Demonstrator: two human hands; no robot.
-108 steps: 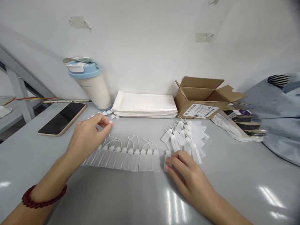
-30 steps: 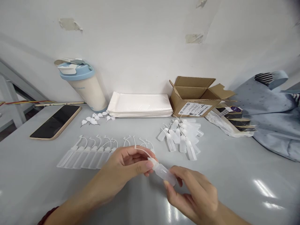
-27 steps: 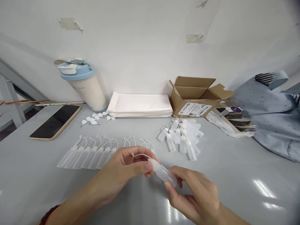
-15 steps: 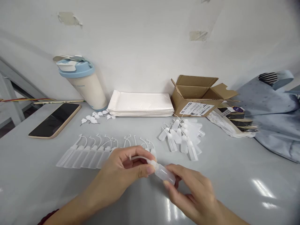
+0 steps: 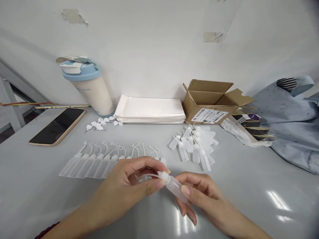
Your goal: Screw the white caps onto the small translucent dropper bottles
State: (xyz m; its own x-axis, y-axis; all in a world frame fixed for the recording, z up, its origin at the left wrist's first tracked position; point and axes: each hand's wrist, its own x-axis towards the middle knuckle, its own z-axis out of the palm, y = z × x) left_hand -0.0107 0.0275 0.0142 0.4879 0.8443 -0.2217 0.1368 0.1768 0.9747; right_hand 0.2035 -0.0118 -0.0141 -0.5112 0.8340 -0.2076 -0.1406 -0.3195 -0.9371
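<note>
Between my two hands is a small translucent plastic squeeze bottle point(image 5: 176, 188), tilted with its base down to the right. My left hand point(image 5: 134, 184) pinches the white cap at its neck between thumb and fingers, and the thin cap strap trails back into that palm. My right hand point(image 5: 201, 199) grips the lower body of the bottle between thumb and forefinger, its other fingers curled loosely below. Behind my left hand lies a row of similar bottles point(image 5: 93, 167) with looped straps, partly covered by the hand. A loose pile of such bottles point(image 5: 195, 146) lies beyond my right hand.
White needle-tipped caps point(image 5: 99, 124) lie near a tilted-looking tumbler point(image 5: 94, 91). A phone point(image 5: 58, 127) rests at the left. Against the wall are a stack of white packets point(image 5: 151, 109) and an open cardboard box point(image 5: 208, 109). Blue-grey fabric point(image 5: 291, 126) is at the right.
My right thumb has moved up onto the bottle's upper side, and the right fingers have loosened and spread below. My left hand keeps its pinch at the cap.
</note>
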